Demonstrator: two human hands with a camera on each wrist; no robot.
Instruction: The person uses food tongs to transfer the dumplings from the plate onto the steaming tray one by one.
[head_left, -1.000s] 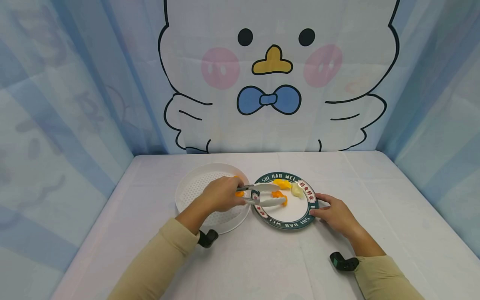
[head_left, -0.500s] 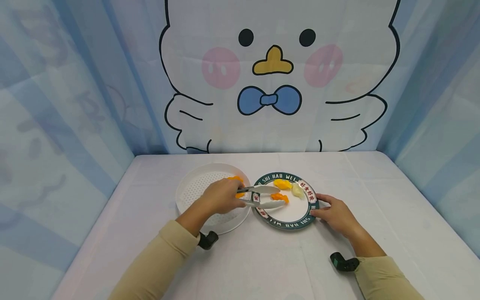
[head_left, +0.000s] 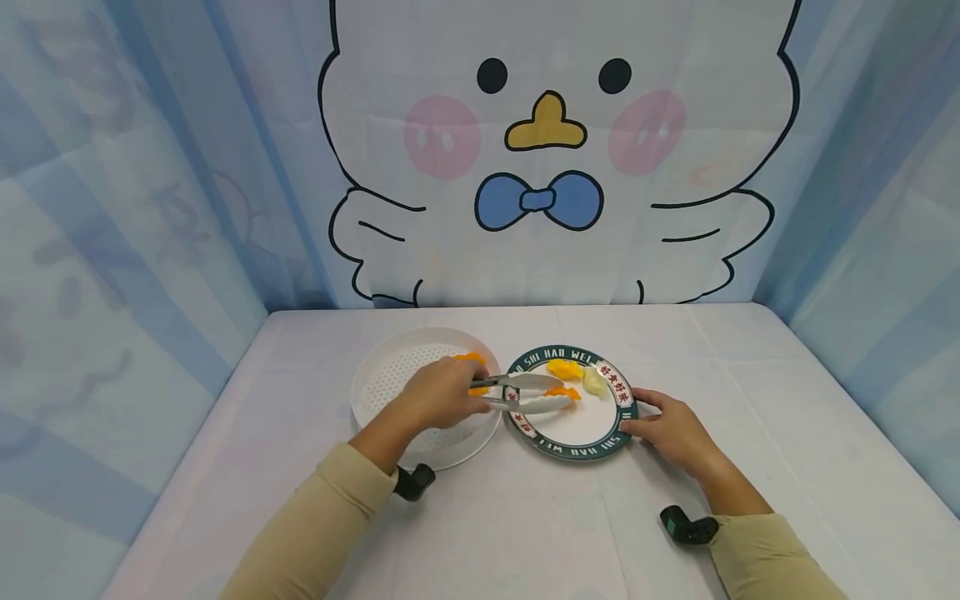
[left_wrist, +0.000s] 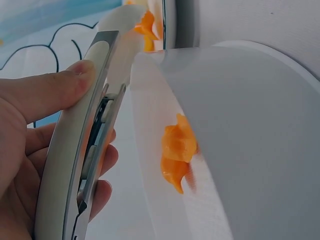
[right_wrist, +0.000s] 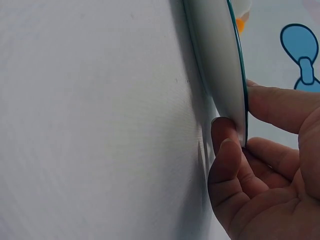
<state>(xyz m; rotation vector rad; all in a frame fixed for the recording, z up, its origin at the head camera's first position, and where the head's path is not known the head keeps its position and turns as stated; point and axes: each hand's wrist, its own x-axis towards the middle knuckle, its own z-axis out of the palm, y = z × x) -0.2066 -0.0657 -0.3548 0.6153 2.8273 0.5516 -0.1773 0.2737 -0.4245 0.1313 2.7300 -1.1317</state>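
My left hand (head_left: 442,393) grips a pair of tongs (left_wrist: 72,145), thumb on the near arm and fingers behind. The tongs' pale tips stand slightly apart over the green-rimmed plate (head_left: 570,452), on either side of a small orange piece (head_left: 564,392), partly covered by them. Further back on that plate lie a yellow piece (head_left: 565,368) and a pale yellow-green one (head_left: 595,382). At the plate's right edge my right hand (head_left: 670,427) pinches the rim, thumb above and fingertips beneath, as the right wrist view shows.
Left of the plate, under my left hand, is a round white perforated basket (head_left: 382,392). Orange pieces (left_wrist: 178,150) lie in it, partly hidden by the hand in the head view. White cloth (head_left: 525,533) covers the table, and a printed curtain (head_left: 555,258) hangs behind.
The tongs' tips have drawn closer together around the orange piece, which has shifted slightly on the plate. My right hand and the plate stay nearly still.
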